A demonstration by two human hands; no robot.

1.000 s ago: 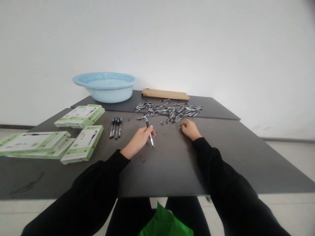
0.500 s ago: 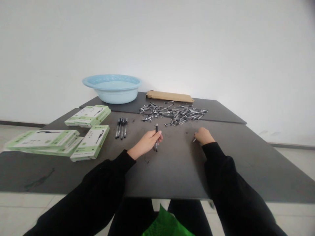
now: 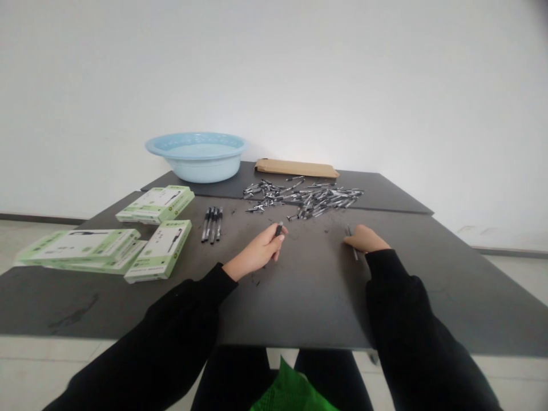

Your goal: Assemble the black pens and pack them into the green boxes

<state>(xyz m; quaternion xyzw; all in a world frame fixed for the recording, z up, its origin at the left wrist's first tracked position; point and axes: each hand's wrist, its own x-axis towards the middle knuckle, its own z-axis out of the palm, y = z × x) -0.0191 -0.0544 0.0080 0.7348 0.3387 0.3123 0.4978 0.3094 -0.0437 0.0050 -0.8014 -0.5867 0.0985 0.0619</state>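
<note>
My left hand (image 3: pixel 260 248) is closed around a pen (image 3: pixel 278 230). Only the pen's dark upper part with a pale end shows; the fingers cover the rest. Off to the right, my right hand (image 3: pixel 367 238) pinches a slim grey pen-like stick (image 3: pixel 355 253) low over the table. Its ends stick out above and below the fingers, and I cannot tell whether it touches the table. Beyond both hands lies a loose pile of pens and pen parts (image 3: pixel 327 200). Left of my left hand, several black-capped clear pens (image 3: pixel 212 224) lie side by side in a row.
Green-and-white pen boxes lie at the left: a near one (image 3: pixel 160 248), a stack (image 3: pixel 81 245) by the edge and others (image 3: pixel 156 202) behind. A light blue basin (image 3: pixel 205 168) and a flat brown cardboard piece (image 3: pixel 295 167) sit at the back of the dark table (image 3: pixel 299 308).
My left hand has turned, tilting its pen so that less of it shows. My right hand has shifted slightly right, and more of the slim stick is visible, now pointing away from me.
</note>
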